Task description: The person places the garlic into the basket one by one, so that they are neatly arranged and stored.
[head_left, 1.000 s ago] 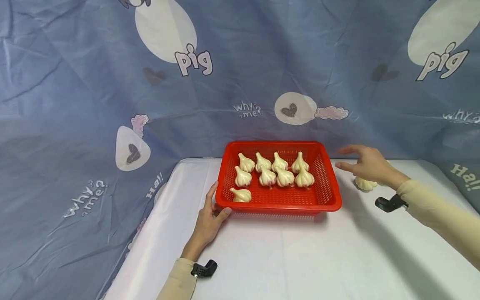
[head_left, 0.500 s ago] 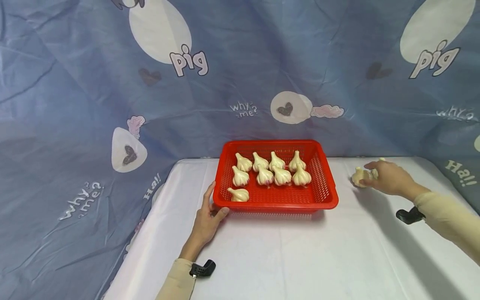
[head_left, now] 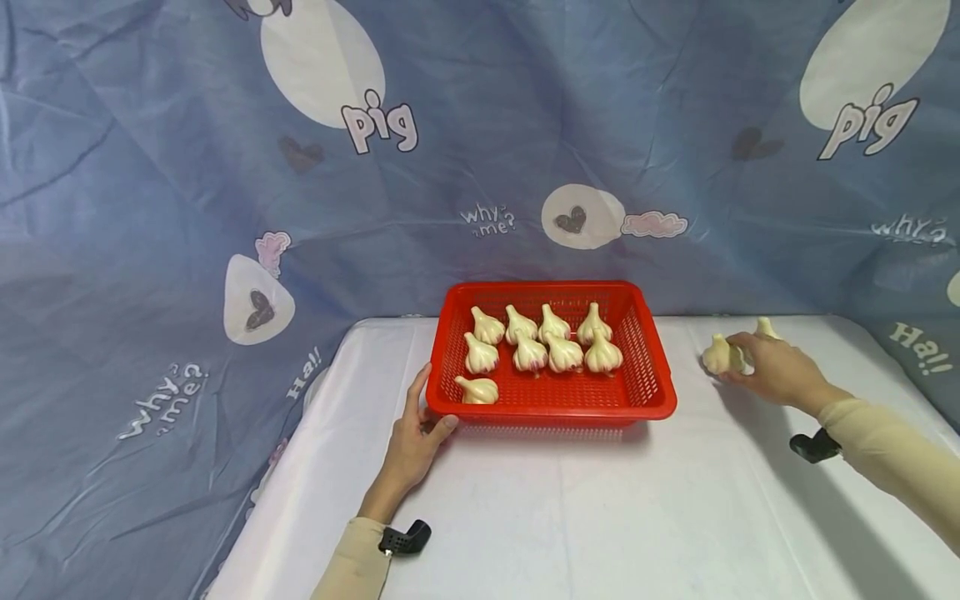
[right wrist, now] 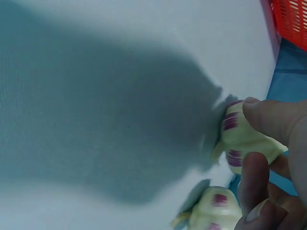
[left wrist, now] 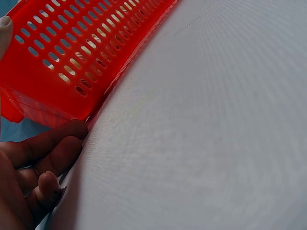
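In the head view my left hand (head_left: 411, 446) holds the near left corner of the red plastic basket (head_left: 555, 412). Its thumb is at the front rim; in the left wrist view fingers (left wrist: 62, 153) curl by the basket's lower edge. Several cream garlic bulbs with purple-streaked bases lie inside, one of them (head_left: 477, 390) on its side at the near left. Over at the right, my right hand (head_left: 780, 367) pinches a garlic bulb (right wrist: 244, 139) between thumb and fingers, low at the table. Another garlic bulb (head_left: 766, 327) is just behind that hand, partly hidden by it.
A white cloth (head_left: 525, 517) covers the table under the basket and hands. Blue printed fabric (head_left: 465, 150) hangs right behind the table's far edge and down its left side. The basket's right wall stands between its contents and my right hand.
My right hand has moved right, away from beside the basket, down to the garlic bulbs, and its fingers have closed around one. The left hand stays at the basket corner.
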A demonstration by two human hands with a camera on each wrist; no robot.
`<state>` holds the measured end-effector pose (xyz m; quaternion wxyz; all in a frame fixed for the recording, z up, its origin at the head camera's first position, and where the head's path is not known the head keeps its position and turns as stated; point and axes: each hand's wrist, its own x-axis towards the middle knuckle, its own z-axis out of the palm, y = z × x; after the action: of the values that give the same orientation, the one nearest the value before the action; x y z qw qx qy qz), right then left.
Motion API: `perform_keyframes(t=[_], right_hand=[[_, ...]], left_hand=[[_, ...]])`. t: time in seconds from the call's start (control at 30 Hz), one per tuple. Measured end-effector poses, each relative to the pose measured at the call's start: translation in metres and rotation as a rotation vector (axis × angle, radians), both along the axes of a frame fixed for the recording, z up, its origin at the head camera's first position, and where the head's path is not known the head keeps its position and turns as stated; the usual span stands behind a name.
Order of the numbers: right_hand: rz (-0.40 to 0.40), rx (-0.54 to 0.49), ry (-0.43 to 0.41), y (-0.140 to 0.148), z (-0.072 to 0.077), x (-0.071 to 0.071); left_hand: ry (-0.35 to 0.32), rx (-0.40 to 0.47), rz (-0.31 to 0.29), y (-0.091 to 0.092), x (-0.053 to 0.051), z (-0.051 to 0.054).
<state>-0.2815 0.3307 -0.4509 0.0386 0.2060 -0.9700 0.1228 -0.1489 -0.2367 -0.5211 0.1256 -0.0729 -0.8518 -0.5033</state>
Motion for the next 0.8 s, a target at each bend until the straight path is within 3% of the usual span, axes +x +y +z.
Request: perform_keyframes(t=[0.57, 0.8], right_hand=[[-0.045, -0.003, -0.026, -0.0033, -0.0106, -0.0004], [-0.072, -0.079, -0.001, -0.0054, -0.0088, 0.0008]], left_hand=[[-0.009, 0.008, -0.008, 0.0004, 0.0014, 0.0000], [-0.015, 0.004, -0.003, -0.0001, 0.0002, -0.0007]])
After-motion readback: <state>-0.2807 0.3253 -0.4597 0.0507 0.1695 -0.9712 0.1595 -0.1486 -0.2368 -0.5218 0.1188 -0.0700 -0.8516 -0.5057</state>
